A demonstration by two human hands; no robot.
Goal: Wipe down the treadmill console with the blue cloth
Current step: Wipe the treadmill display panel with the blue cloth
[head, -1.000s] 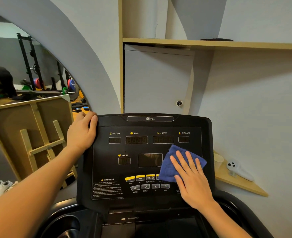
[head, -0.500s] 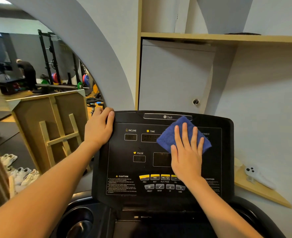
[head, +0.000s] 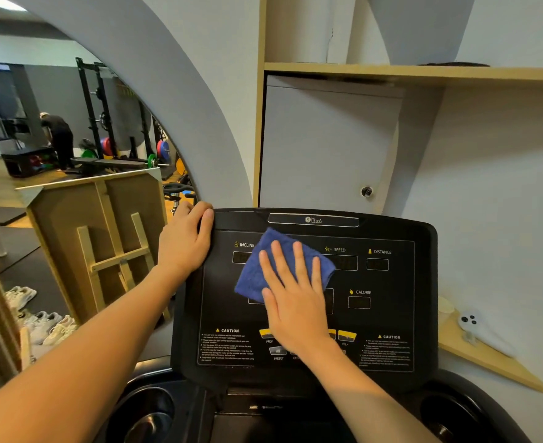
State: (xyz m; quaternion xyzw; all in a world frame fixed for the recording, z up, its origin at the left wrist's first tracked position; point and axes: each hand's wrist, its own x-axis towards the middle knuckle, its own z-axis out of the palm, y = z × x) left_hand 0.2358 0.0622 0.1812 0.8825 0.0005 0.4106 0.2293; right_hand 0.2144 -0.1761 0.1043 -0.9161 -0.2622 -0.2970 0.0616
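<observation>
The black treadmill console (head: 388,314) fills the lower middle of the head view, with yellow labels and small dark displays. A folded blue cloth (head: 257,270) lies flat on its upper left-centre, over the TIME display and between the INCLINE and SPEED labels. My right hand (head: 295,302) presses flat on the cloth with fingers spread, palm covering the yellow buttons below. My left hand (head: 185,241) grips the console's top left corner, thumb on the front face.
A wooden corner shelf (head: 493,362) at the right holds a white controller (head: 484,334). A grey cabinet door (head: 324,145) stands behind the console. Cup holders (head: 145,420) sit below. A wooden panel (head: 104,238), shoes and gym racks lie left; a person stands far back.
My right hand has slid the cloth from the console's lower right up to the top and then left toward the INCLINE label. My left hand has stayed on the corner.
</observation>
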